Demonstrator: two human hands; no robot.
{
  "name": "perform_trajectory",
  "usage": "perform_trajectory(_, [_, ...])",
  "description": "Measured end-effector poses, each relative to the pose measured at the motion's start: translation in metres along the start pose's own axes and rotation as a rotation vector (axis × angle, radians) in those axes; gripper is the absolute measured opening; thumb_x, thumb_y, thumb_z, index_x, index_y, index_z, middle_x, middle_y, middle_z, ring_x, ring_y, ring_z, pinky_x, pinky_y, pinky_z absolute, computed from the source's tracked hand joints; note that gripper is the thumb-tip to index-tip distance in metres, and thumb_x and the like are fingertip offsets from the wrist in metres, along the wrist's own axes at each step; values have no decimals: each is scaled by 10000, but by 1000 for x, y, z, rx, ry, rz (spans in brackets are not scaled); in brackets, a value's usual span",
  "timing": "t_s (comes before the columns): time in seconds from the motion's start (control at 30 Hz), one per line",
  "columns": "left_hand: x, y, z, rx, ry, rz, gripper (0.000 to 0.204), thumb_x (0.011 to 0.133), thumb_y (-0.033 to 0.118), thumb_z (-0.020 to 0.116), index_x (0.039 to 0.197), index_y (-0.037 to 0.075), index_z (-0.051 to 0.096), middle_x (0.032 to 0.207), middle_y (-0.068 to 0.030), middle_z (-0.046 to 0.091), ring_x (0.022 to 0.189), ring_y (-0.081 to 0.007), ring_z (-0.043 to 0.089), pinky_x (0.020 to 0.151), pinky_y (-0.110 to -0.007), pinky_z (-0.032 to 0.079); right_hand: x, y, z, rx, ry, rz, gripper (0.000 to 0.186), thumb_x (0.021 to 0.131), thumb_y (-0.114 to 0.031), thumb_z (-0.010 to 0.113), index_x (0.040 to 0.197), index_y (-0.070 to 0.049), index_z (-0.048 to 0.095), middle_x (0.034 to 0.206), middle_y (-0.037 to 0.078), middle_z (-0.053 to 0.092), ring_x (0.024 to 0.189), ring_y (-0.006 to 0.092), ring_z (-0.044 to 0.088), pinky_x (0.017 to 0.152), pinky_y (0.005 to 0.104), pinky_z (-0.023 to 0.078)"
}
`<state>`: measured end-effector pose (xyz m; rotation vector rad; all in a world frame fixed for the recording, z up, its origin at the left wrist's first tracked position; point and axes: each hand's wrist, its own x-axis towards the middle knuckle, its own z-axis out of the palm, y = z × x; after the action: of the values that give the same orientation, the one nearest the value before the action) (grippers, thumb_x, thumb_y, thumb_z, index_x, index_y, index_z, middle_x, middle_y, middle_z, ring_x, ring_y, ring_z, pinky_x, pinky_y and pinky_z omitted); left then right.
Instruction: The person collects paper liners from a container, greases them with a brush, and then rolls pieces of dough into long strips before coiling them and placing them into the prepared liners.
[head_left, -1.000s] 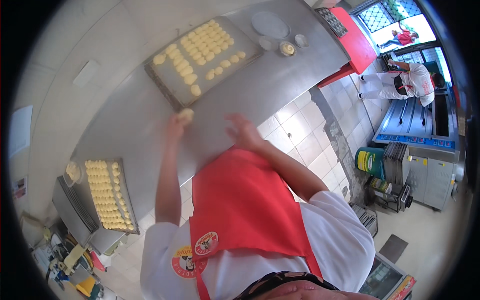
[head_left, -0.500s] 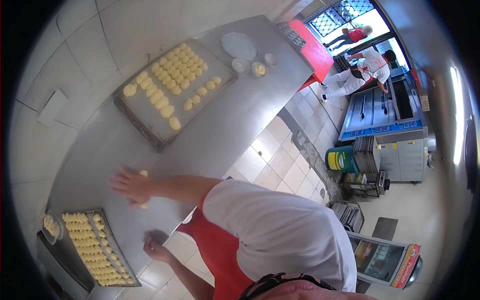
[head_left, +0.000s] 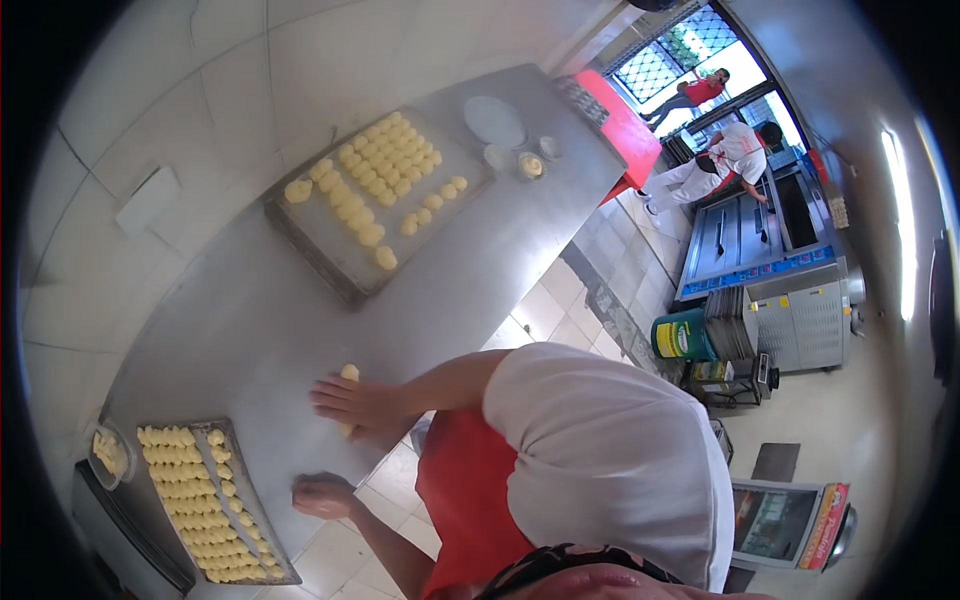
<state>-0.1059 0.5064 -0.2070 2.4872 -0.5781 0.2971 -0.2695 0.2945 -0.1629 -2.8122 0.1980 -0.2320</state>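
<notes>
My right hand [head_left: 360,402] lies flat with fingers stretched out over a piece of pale yellow dough [head_left: 349,371] on the steel table [head_left: 250,330]. The dough's ends stick out on both sides of the palm. By the table's near edge rests my left hand [head_left: 325,496], its fingers curled closed. Whatever it may hold is hidden. A tray of shaped dough pieces [head_left: 205,575] lies beside it at the lower left, with several tight rows. Farther up the table, a larger baking tray [head_left: 325,265] carries more dough pieces in rows.
A bowl [head_left: 128,462] with yellow contents stands at the left edge. A round plate [head_left: 495,122] and small bowls sit at the table's far end. A co-worker [head_left: 735,160] stands at the oven [head_left: 735,235]. Another person [head_left: 700,92] is outside. A green bucket [head_left: 683,337] stands on the floor.
My right hand has drawn back toward my body, with the dough under it. My left hand stays near the table edge. The whole view has shifted slightly, and the person outside has turned.
</notes>
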Motion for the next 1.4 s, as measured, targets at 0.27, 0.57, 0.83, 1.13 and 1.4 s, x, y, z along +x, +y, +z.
perform_trajectory(0.27, [3,6,-4,6,0,33,63,945,98,629,952,43,598,958,-145,606,921,-363,613,799,-492,508,199,39,36,-141,394,126,969,937,-674,515,1559,46,334,1671,258,222,1572,422,131,1246,652,29])
perform_trajectory(0.57, [-22,62,21,-497,-254,137,531,1015,398,611,1352,-12,599,1247,-206,635,1135,-402,604,1022,-509,457,11,-40,-29,-110,-201,-1,798,894,-429,673,1466,69,427,1548,253,413,1532,387,274,1239,621,158])
perform_trajectory(0.83, [-3,59,5,-395,-230,513,233,941,187,641,1131,74,714,1057,-132,721,977,-344,647,853,-471,492,-2,27,-11,240,80,25,155,907,-201,588,971,-113,698,1020,114,634,1060,346,573,989,552,403])
perform_trajectory(1.13, [-30,99,23,60,-559,320,653,1030,292,484,1592,9,312,1661,-249,267,1549,-479,188,1204,-689,167,-10,-24,17,39,44,135,586,1051,-279,434,1510,84,401,1586,290,363,1510,453,294,1240,581,201])
perform_trajectory(1.4, [178,86,95,-4,23,710,689,1055,509,438,1590,81,368,1673,-223,261,1547,-452,192,1219,-675,105,169,106,40,100,454,265,985,817,-684,641,1499,2,454,1586,259,392,1520,463,271,1248,638,143])
